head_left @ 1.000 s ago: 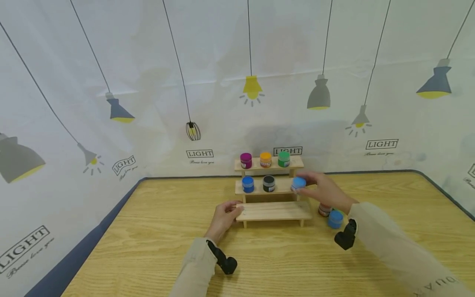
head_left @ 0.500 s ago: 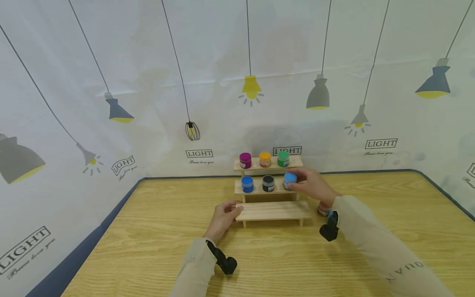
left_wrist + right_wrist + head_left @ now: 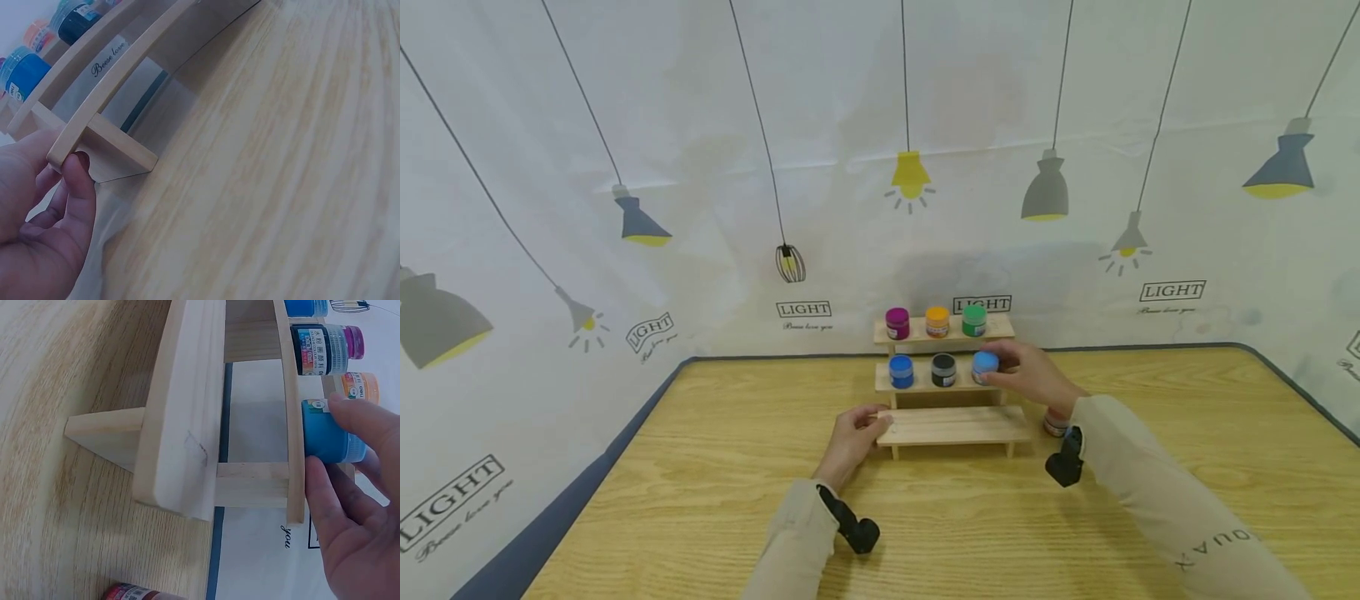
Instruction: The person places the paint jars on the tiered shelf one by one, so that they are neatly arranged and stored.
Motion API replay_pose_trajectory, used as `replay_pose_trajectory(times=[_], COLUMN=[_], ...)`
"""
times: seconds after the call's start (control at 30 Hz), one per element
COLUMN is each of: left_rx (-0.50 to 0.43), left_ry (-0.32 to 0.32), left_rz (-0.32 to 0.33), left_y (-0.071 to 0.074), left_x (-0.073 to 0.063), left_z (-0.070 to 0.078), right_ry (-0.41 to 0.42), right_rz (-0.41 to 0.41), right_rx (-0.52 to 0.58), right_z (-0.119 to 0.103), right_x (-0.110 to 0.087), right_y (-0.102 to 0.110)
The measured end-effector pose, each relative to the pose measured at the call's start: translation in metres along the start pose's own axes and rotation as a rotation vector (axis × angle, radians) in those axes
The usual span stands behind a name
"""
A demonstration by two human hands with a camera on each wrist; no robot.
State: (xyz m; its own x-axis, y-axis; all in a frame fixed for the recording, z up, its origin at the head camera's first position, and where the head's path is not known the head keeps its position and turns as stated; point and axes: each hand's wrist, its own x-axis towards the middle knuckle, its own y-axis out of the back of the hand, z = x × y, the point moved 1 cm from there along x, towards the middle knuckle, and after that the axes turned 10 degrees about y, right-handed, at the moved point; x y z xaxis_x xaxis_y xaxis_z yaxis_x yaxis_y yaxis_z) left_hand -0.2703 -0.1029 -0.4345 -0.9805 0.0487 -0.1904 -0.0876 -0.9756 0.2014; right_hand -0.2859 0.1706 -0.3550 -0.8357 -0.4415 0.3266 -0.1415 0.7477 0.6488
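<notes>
A three-step wooden display rack stands against the back wall. My left hand pinches the left end of its lowest step, thumb and fingertips on the board's edge. On the middle step, my right hand holds a light blue paint jar between thumb and fingers. The right wrist view shows this jar upright against the step. To its left on that step are a black paint jar and a dark blue paint jar.
Purple, orange and green paint jars stand on the top step. A reddish jar is on the table right of the rack, partly behind the right wrist. A lamp-print cloth covers the walls.
My right hand has shifted the light blue jar left along the middle step, then stayed nearly still. The right forearm now hides the other blue jar on the table. My left hand keeps its place.
</notes>
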Motion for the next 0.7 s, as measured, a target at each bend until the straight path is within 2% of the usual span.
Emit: replay_pose_trajectory(times=[0.27, 0.33, 0.47, 0.57, 0.7], left_rx=[0.008, 0.008, 0.011, 0.015, 0.008], left_ry=[0.0, 0.0, 0.006, 0.014, 0.022], left_rz=[-0.002, -0.006, 0.002, 0.011, 0.01], left_y=[0.0003, 0.0002, -0.0003, -0.0008, -0.0009], left_x=[0.0024, -0.0039, -0.0042, 0.0022, 0.0025], left_z=[-0.002, 0.0042, 0.0049, -0.0013, -0.0016], right_ry=[-0.014, -0.017, -0.014, -0.01, -0.006], right_rz=[0.01, 0.019, 0.033, 0.035, 0.038], right_rx=[0.012, 0.015, 0.014, 0.016, 0.022], right_z=[0.0017, 0.0029, 0.004, 0.0034, 0.0032], right_x=[0.0007, 0.0011, 0.0014, 0.0014, 0.0011], right_y=[-0.0012, -0.0017, -0.0023, -0.0025, -0.0027])
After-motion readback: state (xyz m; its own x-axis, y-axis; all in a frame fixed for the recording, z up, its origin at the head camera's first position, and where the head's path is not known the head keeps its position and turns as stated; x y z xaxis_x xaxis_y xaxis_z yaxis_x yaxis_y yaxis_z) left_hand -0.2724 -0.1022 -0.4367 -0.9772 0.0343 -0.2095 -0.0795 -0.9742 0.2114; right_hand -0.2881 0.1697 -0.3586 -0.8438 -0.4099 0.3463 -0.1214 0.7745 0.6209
